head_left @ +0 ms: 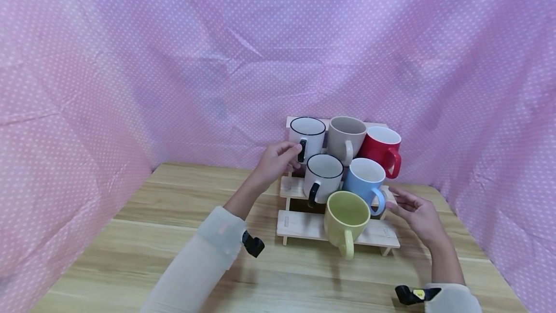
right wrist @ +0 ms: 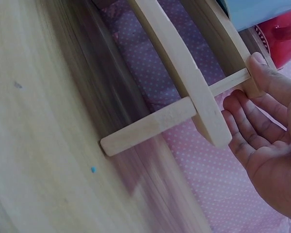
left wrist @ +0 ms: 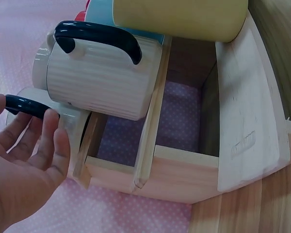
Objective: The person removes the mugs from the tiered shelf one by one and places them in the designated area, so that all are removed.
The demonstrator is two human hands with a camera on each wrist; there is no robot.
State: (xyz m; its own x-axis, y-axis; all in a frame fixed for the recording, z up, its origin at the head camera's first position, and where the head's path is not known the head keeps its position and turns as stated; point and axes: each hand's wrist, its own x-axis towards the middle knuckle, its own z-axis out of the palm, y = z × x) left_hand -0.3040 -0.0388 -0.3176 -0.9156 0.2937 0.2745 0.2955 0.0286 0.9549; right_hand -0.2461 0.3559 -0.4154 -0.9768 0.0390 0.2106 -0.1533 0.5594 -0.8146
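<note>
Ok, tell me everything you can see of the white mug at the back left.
The white mug looks ceramic, pale inside too, with a thin black rim and one black handle toward the front. It is upright, at the left end of the back row on the rack, beside the grey mug. The left hand holds its handle.

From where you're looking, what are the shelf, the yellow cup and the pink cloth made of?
The shelf looks like pale, dull, unpainted wood: faint grain shows. The yellow cup is probably glazed ceramic, from its smooth, soft shine, though I'm unsure. The pink cloth looks like matte fabric: it's creased.
</note>
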